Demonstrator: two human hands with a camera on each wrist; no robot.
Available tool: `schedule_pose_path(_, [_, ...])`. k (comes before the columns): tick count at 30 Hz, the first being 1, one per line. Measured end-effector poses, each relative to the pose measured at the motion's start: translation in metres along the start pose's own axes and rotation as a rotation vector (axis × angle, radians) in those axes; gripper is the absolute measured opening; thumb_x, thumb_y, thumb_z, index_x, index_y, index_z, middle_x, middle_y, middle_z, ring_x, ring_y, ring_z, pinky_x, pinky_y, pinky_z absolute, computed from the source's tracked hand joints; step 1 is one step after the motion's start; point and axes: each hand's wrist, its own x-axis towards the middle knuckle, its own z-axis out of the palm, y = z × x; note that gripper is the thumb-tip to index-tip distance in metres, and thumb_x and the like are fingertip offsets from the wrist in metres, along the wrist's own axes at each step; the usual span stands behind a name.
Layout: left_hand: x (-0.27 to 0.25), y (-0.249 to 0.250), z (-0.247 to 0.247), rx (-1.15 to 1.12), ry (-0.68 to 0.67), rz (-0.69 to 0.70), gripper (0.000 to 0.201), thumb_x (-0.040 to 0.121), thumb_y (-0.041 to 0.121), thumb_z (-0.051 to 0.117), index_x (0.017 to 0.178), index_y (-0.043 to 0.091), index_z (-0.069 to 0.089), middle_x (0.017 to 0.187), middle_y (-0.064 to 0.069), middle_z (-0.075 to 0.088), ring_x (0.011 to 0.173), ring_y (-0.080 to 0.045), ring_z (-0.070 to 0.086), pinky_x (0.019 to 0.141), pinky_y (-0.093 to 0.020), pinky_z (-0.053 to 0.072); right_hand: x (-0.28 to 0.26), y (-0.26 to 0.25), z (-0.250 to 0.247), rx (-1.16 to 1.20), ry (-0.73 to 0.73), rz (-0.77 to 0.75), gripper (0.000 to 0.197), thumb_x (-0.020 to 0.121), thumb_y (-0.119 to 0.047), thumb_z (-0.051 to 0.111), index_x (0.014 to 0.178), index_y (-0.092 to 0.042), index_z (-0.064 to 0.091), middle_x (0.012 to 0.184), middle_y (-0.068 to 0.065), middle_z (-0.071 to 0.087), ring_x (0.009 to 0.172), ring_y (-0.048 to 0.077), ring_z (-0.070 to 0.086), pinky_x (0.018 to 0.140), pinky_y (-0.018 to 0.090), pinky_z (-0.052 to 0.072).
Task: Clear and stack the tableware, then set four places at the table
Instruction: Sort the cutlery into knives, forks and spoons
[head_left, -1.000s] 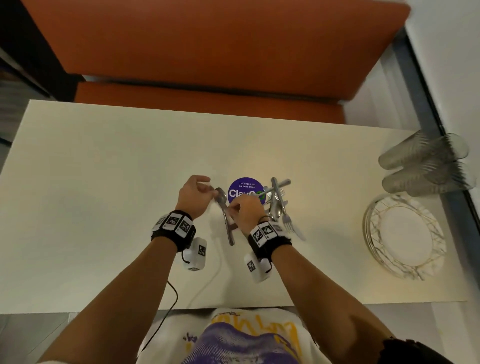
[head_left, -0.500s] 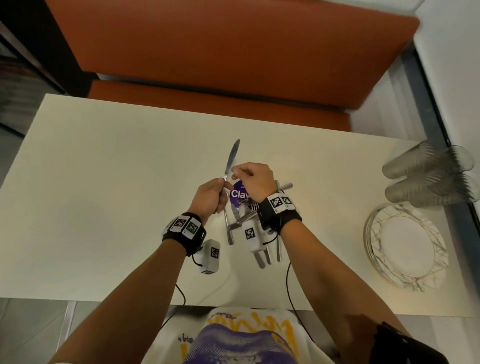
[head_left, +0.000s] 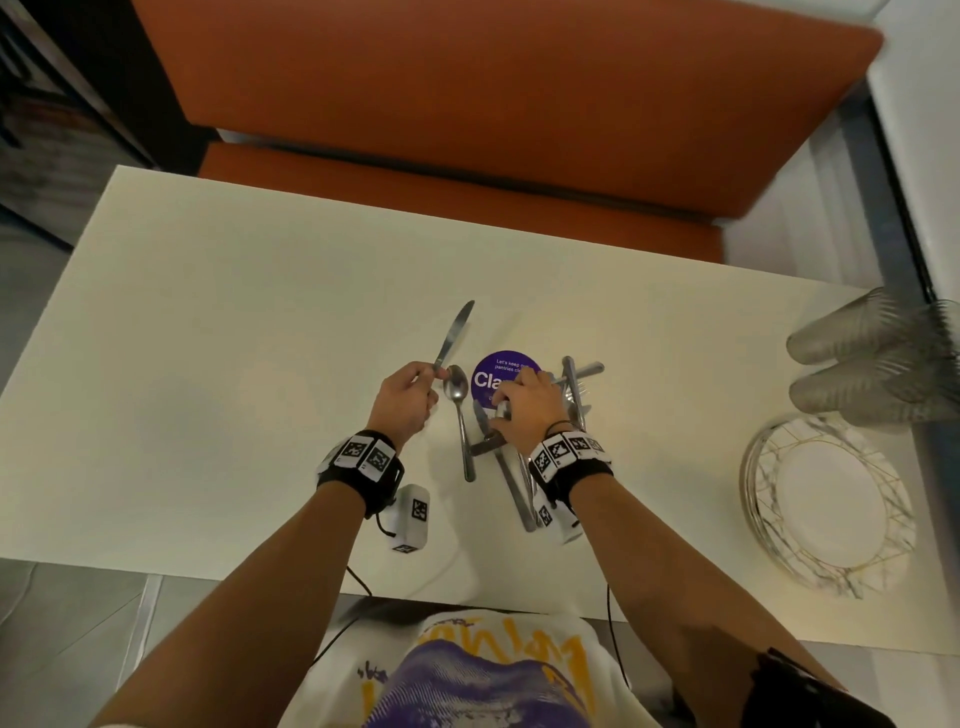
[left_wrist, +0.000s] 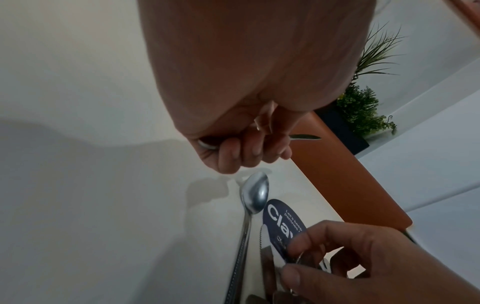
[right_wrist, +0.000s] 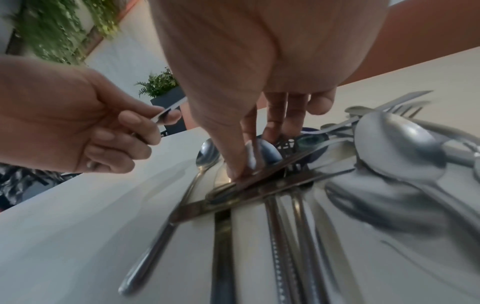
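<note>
Two hands: knife (head_left: 453, 333), cutlery pile (head_left: 524, 457)

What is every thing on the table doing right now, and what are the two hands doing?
Left hand: grips a knife.
Knife: lifted, blade pointing away.
Right hand: fingertips pinching at a piece in the cutlery pile.
Cutlery pile: lying crossed on the table.
Spoon: lying flat beside the pile, untouched.
Plates: stacked.
Glasses: lying on their sides.
Purple sticker: flat, partly covered.
</note>
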Motion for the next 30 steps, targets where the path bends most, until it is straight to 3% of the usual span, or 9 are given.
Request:
schedule_pose_path(4, [0.000,0.001,-0.001,-0.005,-0.006,0.028,0.029,0.109,0.019,0.043,0.102,0.012,0.070,0.062,-0.002,0.055,0.046,-0.014,0.042,0.042,-0.023,0.034,0.001,0.003,-0.002,-0.044,0.020,-0.013,0.041,0.087,-0.045,0.068,0.123,-0.026,0.062,0.135,0.005,0.049,0.128,0.028,0.039,0.110,0.046,0.037])
schedule_pose_path(8, [-0.001,0.004,-0.001,0.041,-0.003,0.038,0.025,0.109,0.020,0.047,0.106,0.010,0.070,0.073,-0.004,0.064,0.051,-0.016,0.054,0.039,-0.019,0.037,0.005,-0.015,0.000,-0.165,0.012,-0.053,0.040,0.094,-0.050,0.055,0.120,-0.023,0.066,0.134,0.004,0.052,0.130,0.029,0.040,0.112,0.051,0.030])
schedule_pose_path(15, [0.000,0.005,-0.009,0.046,0.019,0.031,0.025,0.107,0.014,0.046,0.107,0.008,0.070,0.076,-0.006,0.065,0.051,-0.014,0.055,0.039,-0.017,0.036,0.018,-0.039,0.001,-0.267,-0.122,0.112,0.040,0.099,-0.040,0.047,0.125,-0.013,0.063,0.139,0.012,0.054,0.135,0.034,0.039,0.115,0.059,0.022])
schedule_pose_path(20, [0.001,0.002,-0.015,0.038,0.028,0.037,0.025,0.108,0.013,0.046,0.107,0.008,0.070,0.077,-0.007,0.065,0.054,-0.016,0.056,0.040,-0.017,0.037,0.023,-0.052,0.001,-0.276,-0.182,0.158,0.038,0.094,-0.039,0.057,0.124,-0.016,0.063,0.136,0.011,0.057,0.134,0.035,0.040,0.113,0.059,0.024])
schedule_pose_path(26, [0.004,-0.001,-0.019,0.031,0.034,0.035,0.025,0.107,0.014,0.046,0.108,0.008,0.070,0.079,-0.009,0.065,0.055,-0.017,0.056,0.041,-0.017,0.038,0.019,-0.058,0.010,-0.267,-0.039,0.140,0.033,0.088,-0.027,0.065,0.118,-0.015,0.059,0.117,0.004,0.066,0.119,0.029,0.051,0.105,0.055,0.031])
schedule_pose_path(30, [0.005,-0.001,-0.021,0.035,0.031,0.029,0.025,0.107,0.015,0.046,0.108,0.008,0.070,0.079,-0.009,0.065,0.056,-0.017,0.056,0.041,-0.017,0.038,0.019,-0.066,0.010,-0.206,-0.032,0.168,0.032,0.089,-0.019,0.064,0.120,-0.013,0.059,0.117,0.006,0.065,0.120,0.031,0.052,0.107,0.056,0.031])
